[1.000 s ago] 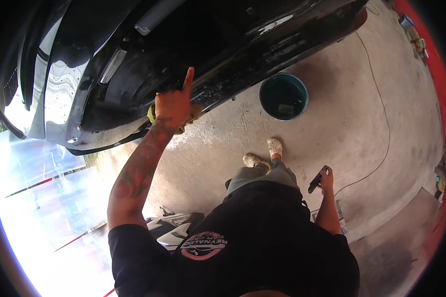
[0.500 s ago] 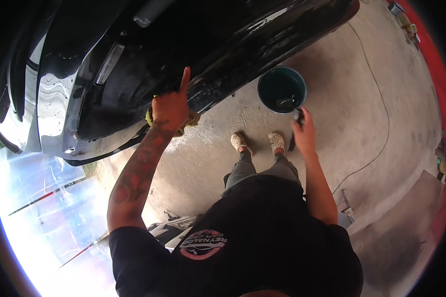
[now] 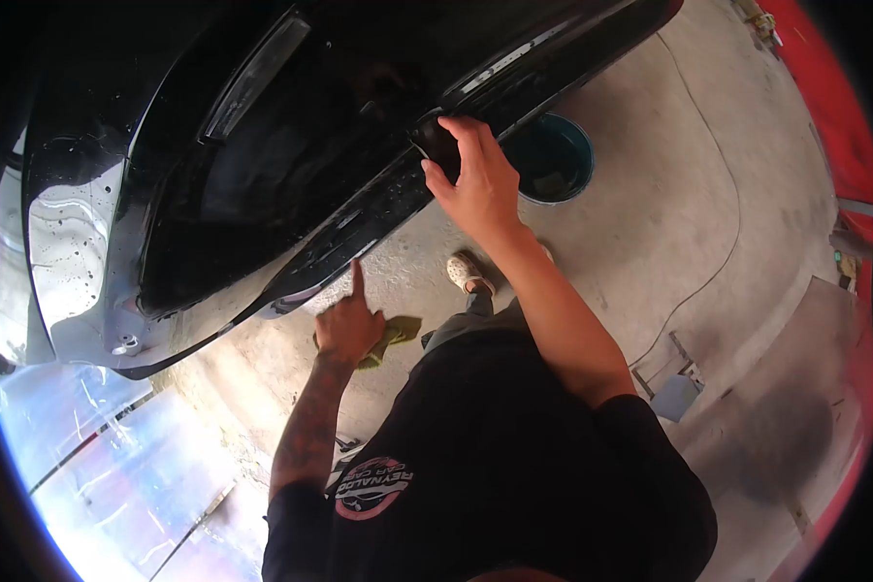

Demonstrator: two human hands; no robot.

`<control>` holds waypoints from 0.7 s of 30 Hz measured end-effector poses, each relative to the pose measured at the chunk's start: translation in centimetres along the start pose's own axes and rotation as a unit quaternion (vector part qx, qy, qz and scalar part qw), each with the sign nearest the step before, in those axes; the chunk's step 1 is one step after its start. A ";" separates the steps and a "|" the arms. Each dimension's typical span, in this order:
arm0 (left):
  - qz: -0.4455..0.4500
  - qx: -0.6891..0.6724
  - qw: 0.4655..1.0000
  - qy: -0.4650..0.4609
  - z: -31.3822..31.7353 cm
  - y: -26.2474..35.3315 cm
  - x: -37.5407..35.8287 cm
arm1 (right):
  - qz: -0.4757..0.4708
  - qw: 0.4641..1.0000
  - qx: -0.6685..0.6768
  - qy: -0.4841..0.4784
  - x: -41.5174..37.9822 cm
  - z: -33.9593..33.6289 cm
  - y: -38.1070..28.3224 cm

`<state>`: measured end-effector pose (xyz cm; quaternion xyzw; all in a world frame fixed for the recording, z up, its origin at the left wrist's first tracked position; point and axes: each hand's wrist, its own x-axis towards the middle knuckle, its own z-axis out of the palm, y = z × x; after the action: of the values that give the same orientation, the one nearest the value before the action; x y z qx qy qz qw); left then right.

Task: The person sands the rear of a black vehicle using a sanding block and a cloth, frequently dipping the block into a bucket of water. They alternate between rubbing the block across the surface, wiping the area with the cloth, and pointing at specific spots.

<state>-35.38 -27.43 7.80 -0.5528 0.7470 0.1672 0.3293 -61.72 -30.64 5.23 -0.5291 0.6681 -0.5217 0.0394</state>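
Observation:
Against the lower edge of the glossy black car panel (image 3: 262,204), my right hand (image 3: 480,184) is curled around a small dark object (image 3: 440,144). Its exact shape is hard to make out against the black paint. My left hand (image 3: 349,328) is lower, just off the panel's bottom edge, with the index finger stretched out and the other fingers closed on a yellow-green cloth (image 3: 393,341). Part of the cloth hangs out beside the palm. Water drops dot the bodywork.
A dark teal bucket (image 3: 558,160) stands on the concrete floor (image 3: 650,233), partly behind my right hand. A thin cable (image 3: 732,194) curves across the floor at the right. A metal frame with a grey piece (image 3: 677,396) lies at the lower right. Red bodywork (image 3: 834,116) shows beyond.
My right hand has moved from beside the bucket up and left to the black panel. My left hand has moved down, away from the panel, with the cloth. The view has shifted slightly.

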 end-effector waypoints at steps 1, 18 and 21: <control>-0.008 -0.006 1.000 0.006 2.4 -2.0 0.0 | -0.004 1.000 -0.005 0.007 0.0 0.3 -0.1; -0.174 -0.098 0.976 -0.085 15.2 -15.4 -1.7 | 0.010 0.994 -0.088 0.056 0.3 2.0 -1.7; -0.173 -0.110 0.976 -0.072 14.7 -15.3 -1.0 | 0.010 0.994 -0.096 0.050 0.4 1.8 -1.9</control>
<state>-16.37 -22.76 -0.44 -0.6927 0.5918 0.2283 0.3434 -59.52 -31.90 5.96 -0.4971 0.7212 -0.4808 -0.0402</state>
